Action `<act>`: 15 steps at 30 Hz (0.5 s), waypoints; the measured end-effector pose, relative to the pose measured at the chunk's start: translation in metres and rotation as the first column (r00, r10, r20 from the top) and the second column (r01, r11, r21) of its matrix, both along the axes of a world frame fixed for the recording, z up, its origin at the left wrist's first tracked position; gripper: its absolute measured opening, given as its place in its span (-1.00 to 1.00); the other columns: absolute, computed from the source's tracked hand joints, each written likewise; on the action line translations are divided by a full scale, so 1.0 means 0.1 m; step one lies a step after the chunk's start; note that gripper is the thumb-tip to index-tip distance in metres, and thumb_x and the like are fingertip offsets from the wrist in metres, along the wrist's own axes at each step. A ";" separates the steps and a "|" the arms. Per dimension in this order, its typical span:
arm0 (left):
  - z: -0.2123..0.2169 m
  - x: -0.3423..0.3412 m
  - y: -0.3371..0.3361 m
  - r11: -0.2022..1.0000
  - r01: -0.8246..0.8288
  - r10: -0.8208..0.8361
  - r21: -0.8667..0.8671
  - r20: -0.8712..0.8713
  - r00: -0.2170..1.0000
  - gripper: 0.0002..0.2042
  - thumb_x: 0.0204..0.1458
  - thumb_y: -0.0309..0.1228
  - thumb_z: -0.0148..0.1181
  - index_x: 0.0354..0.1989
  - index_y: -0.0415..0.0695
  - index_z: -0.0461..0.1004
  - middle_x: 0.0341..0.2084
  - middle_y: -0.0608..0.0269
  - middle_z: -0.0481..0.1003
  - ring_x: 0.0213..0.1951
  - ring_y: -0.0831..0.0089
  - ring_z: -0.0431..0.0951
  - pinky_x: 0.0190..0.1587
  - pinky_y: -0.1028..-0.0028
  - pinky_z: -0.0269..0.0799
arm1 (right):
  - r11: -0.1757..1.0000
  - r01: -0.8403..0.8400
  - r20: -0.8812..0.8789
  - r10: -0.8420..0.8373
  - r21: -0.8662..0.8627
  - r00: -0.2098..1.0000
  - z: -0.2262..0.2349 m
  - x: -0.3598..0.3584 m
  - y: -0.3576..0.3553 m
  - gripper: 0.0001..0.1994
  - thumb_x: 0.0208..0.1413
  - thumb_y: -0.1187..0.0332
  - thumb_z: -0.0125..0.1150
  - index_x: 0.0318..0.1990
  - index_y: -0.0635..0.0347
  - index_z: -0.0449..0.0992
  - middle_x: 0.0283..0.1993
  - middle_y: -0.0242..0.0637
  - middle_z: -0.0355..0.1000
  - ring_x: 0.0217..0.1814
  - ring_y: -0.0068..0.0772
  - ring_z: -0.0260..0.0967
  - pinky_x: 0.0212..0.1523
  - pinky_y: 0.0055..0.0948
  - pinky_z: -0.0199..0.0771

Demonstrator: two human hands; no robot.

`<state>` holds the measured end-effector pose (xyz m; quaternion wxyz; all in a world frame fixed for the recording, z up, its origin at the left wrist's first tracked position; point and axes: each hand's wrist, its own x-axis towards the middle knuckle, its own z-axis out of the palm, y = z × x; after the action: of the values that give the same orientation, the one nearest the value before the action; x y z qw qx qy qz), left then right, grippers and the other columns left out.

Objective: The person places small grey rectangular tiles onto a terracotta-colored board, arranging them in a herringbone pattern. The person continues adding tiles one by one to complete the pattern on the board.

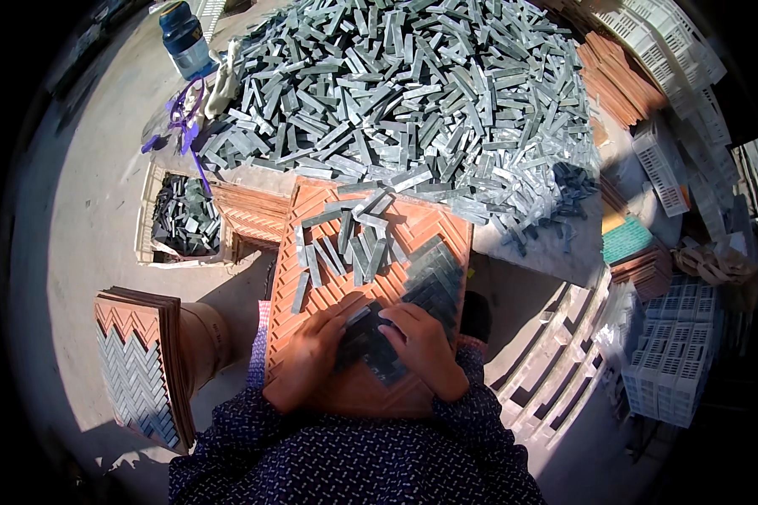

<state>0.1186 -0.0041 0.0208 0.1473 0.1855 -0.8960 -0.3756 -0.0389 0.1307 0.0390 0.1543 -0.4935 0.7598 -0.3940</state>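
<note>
An orange tray [282,324] with herringbone ridges rests across my lap. Dark grey-green stone strips [434,278] fill slots along its right side and lower middle, and several loose strips [345,240] lie in a heap on its upper part. My left hand [312,349] is over the tray's lower left, its fingers closed at the end of a grey stone strip [358,317]. Just to the right, my right hand [425,345] bends over the laid strips with thumb and forefinger close together. Whatever it pinches is hidden or too small to name.
A large pile of stone strips [396,93] covers the table ahead. At left are a crate [146,220] of dark pieces, stacked orange trays [135,362] and a blue jug [185,42]. White plastic baskets [669,353] and a slatted pallet [547,358] stand at right.
</note>
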 end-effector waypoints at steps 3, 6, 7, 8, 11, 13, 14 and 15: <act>0.03 -0.05 0.01 0.999 -0.002 0.000 -0.054 -0.033 0.999 -0.79 -0.02 -0.61 0.05 -0.17 -0.23 0.43 -0.31 0.02 0.46 -0.31 0.06 0.52 -0.30 0.23 0.48 | 0.998 0.002 -0.069 -0.007 -0.061 0.998 -0.05 0.02 -0.03 -0.84 -0.01 0.52 0.20 -0.22 0.25 0.49 -0.20 -0.14 0.44 -0.18 -0.08 0.44 -0.20 -0.28 0.48; -0.06 -0.05 -0.01 0.995 -0.013 0.006 -0.102 -0.062 0.998 -0.77 -0.02 -0.60 0.05 -0.15 -0.23 0.44 -0.27 0.00 0.48 -0.27 0.05 0.54 -0.27 0.25 0.50 | 0.995 -0.057 -0.151 0.044 -0.080 0.988 -0.09 0.04 -0.17 -0.86 0.02 0.49 0.10 -0.23 0.23 0.47 -0.21 -0.21 0.41 -0.17 -0.12 0.41 -0.22 -0.29 0.46; -0.09 -0.05 -0.03 0.998 -0.016 0.014 -0.053 -0.043 0.999 -0.76 -0.03 -0.60 0.06 -0.15 -0.22 0.45 -0.26 0.00 0.48 -0.26 0.04 0.54 -0.26 0.25 0.51 | 0.994 -0.090 -0.162 0.078 -0.069 0.984 -0.14 0.03 -0.22 -0.86 0.02 0.49 0.09 -0.24 0.22 0.47 -0.22 -0.22 0.40 -0.17 -0.14 0.41 -0.23 -0.29 0.46; -0.12 -0.04 -0.03 1.000 -0.021 0.020 -0.005 -0.022 1.000 -0.76 -0.03 -0.60 0.06 -0.14 -0.22 0.45 -0.25 -0.01 0.49 -0.25 0.04 0.54 -0.25 0.25 0.51 | 0.991 -0.123 -0.173 0.112 -0.057 0.979 -0.17 0.01 -0.25 -0.86 0.02 0.48 0.08 -0.25 0.21 0.47 -0.22 -0.24 0.38 -0.16 -0.16 0.40 -0.24 -0.30 0.46; -0.12 -0.03 -0.02 0.998 -0.010 0.010 0.062 -0.002 1.000 -0.79 0.01 -0.59 0.06 -0.15 -0.24 0.48 -0.26 0.01 0.49 -0.24 0.11 0.56 -0.25 0.32 0.51 | 0.980 -0.198 -0.219 0.189 -0.022 0.957 -0.18 -0.09 -0.31 -0.89 -0.01 0.47 0.07 -0.30 0.19 0.47 -0.23 -0.25 0.35 -0.15 -0.18 0.37 -0.26 -0.29 0.45; -0.12 -0.02 -0.01 0.999 -0.004 0.005 0.043 -0.031 0.999 -0.80 0.03 -0.59 0.06 -0.16 -0.24 0.49 -0.28 0.03 0.49 -0.24 0.15 0.57 -0.26 0.36 0.50 | 0.979 -0.204 -0.207 0.203 0.016 0.957 -0.18 -0.11 -0.31 -0.92 0.01 0.47 0.13 -0.32 0.22 0.46 -0.24 -0.24 0.39 -0.16 -0.18 0.39 -0.26 -0.31 0.46; -0.13 -0.01 -0.01 1.000 -0.008 0.009 0.014 -0.060 0.998 -0.80 0.03 -0.59 0.06 -0.16 -0.23 0.49 -0.28 0.04 0.49 -0.25 0.16 0.57 -0.26 0.37 0.50 | 0.978 -0.207 -0.202 0.210 0.037 0.956 -0.17 -0.11 -0.31 -0.93 0.02 0.47 0.15 -0.33 0.23 0.46 -0.25 -0.24 0.41 -0.16 -0.18 0.41 -0.26 -0.32 0.46; -0.14 -0.01 0.00 1.000 -0.012 0.011 -0.014 -0.089 0.996 -0.79 0.03 -0.60 0.06 -0.15 -0.23 0.49 -0.29 0.05 0.49 -0.26 0.17 0.57 -0.27 0.38 0.50 | 0.987 -0.158 -0.184 0.156 0.005 0.970 -0.14 -0.12 -0.31 -0.94 0.02 0.47 0.17 -0.35 0.24 0.45 -0.28 -0.23 0.42 -0.20 -0.17 0.42 -0.28 -0.32 0.46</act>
<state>0.1179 -0.0045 0.0073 0.1906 0.1726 -0.8902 -0.3760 -0.0506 0.0993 0.0245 0.1116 -0.5872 0.7274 -0.3371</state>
